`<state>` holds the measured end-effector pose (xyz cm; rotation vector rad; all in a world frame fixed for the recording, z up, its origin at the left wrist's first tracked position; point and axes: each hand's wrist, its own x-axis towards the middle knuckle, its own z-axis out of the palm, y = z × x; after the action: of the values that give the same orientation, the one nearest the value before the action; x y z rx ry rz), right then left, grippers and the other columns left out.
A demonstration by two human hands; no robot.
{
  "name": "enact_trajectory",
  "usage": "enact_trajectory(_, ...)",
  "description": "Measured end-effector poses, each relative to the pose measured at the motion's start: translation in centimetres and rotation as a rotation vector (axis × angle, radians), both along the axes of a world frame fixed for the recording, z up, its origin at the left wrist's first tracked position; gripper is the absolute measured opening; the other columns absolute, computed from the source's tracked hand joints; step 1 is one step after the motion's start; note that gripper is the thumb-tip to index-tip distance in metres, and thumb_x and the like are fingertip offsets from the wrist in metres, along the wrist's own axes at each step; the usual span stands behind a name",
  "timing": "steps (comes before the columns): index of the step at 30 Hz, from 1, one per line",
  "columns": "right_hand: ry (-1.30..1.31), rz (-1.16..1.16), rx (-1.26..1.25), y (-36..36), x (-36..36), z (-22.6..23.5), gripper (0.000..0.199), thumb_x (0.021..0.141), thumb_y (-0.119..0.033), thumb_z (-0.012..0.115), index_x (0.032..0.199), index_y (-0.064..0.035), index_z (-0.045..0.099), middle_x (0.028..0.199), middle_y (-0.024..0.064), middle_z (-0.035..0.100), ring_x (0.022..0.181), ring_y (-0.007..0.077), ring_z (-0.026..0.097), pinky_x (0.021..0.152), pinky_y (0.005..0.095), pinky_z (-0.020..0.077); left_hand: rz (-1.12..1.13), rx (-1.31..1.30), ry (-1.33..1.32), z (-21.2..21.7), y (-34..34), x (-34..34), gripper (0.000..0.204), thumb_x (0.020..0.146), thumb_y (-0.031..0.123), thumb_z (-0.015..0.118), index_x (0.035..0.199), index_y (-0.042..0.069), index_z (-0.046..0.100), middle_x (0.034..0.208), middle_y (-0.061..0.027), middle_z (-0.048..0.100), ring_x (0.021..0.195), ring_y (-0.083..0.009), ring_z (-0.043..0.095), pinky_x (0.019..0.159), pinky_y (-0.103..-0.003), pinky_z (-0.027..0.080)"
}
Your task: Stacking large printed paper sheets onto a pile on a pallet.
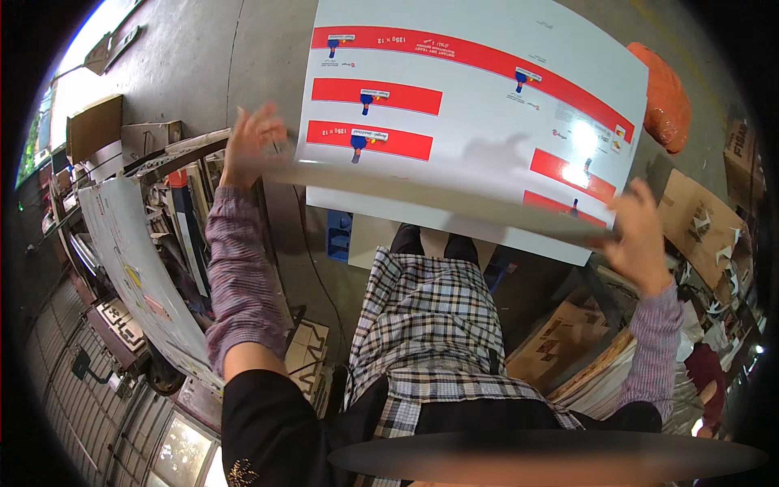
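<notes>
Your left hand [253, 140] and right hand [637, 235] each grip an edge of the white printed sheet [471, 122], fingers closed round it, held nearly flat at chest height, long axis running left-right.

Daylight enters at the upper left; glare spots the large glossy white printed sheet with red bands [479, 122]. Fisheye edges bend and darken; a blurred smear crosses the bottom.

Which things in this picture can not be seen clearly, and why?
- Left hand: motion-blurred, so its grip on the printed sheet is unclear.
- Right hand: fingertips hidden behind the sheet's edge.
- Floor under the sheet: covered by it.
- Orange bag: partly hidden behind the sheet's corner.
</notes>
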<state>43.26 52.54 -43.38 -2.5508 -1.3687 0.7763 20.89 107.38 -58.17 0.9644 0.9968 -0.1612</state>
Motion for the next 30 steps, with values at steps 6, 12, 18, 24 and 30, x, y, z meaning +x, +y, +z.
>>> enact_trajectory(6, 0.231, 0.181, -0.373, -4.6, -15.3, -3.1, 0.071, 0.071, -0.003, 0.066, 0.139, -0.0106, 0.047, 0.124, 0.0200, 0.056, 0.107, 0.0350, 0.058, 0.084, 0.0415, 0.0529, -0.575, 0.208, 0.491, -4.6, -5.3, -8.5, 0.036, 0.096, 0.025, 0.061, 0.108, -0.010, 0.062, 0.095, -0.0124, 0.068, 0.082, -0.0206, 0.061, 0.079, -0.036, 0.051)
enact_trajectory(12, 0.478, 0.201, -0.254, -2.9, -9.4, -7.9, 0.078, 0.073, -0.027, 0.080, 0.139, -0.0067, 0.046, 0.129, 0.0205, 0.053, 0.120, 0.0396, 0.049, 0.107, 0.0543, 0.0318, -0.397, 0.181, 0.326, -3.9, -3.8, -12.4, 0.036, 0.089, 0.021, 0.069, 0.109, -0.009, 0.062, 0.104, -0.0166, 0.068, 0.095, -0.0224, 0.063, 0.083, -0.037, 0.049)
enact_trajectory(18, -0.419, -0.253, 0.140, 14.8, 15.3, -20.1, 0.046, 0.092, -0.026, 0.060, 0.134, -0.0073, 0.051, 0.128, 0.0134, 0.053, 0.120, 0.0317, 0.051, 0.101, 0.0431, 0.0427, -0.203, 0.006, 0.177, -5.6, -2.2, -5.1, 0.065, 0.087, 0.041, 0.069, 0.125, -0.009, 0.054, 0.113, -0.0233, 0.065, 0.105, -0.0313, 0.064, 0.090, -0.045, 0.050)
enact_trajectory(24, -0.447, -0.430, 0.016, 16.5, 16.9, -22.0, 0.042, 0.087, -0.044, 0.063, 0.108, -0.0082, 0.069, 0.116, 0.0124, 0.061, 0.109, 0.0309, 0.058, 0.088, 0.0470, 0.0495, -0.352, 0.256, 0.183, -2.9, -2.7, -0.4, 0.045, 0.088, 0.030, 0.070, 0.117, -0.003, 0.061, 0.105, -0.0092, 0.068, 0.093, -0.0196, 0.065, 0.083, -0.032, 0.049)
enact_trajectory(30, -0.058, -0.408, 0.033, 20.0, 17.2, -19.3, 0.064, 0.075, -0.071, 0.062, 0.104, -0.0136, 0.071, 0.120, 0.0097, 0.064, 0.116, 0.0303, 0.057, 0.100, 0.0576, 0.0379, -0.279, 0.568, -0.142, -0.4, -1.8, -2.2, 0.025, 0.088, 0.014, 0.066, 0.108, -0.002, 0.063, 0.095, -0.0038, 0.064, 0.082, -0.0102, 0.059, 0.070, -0.028, 0.049)
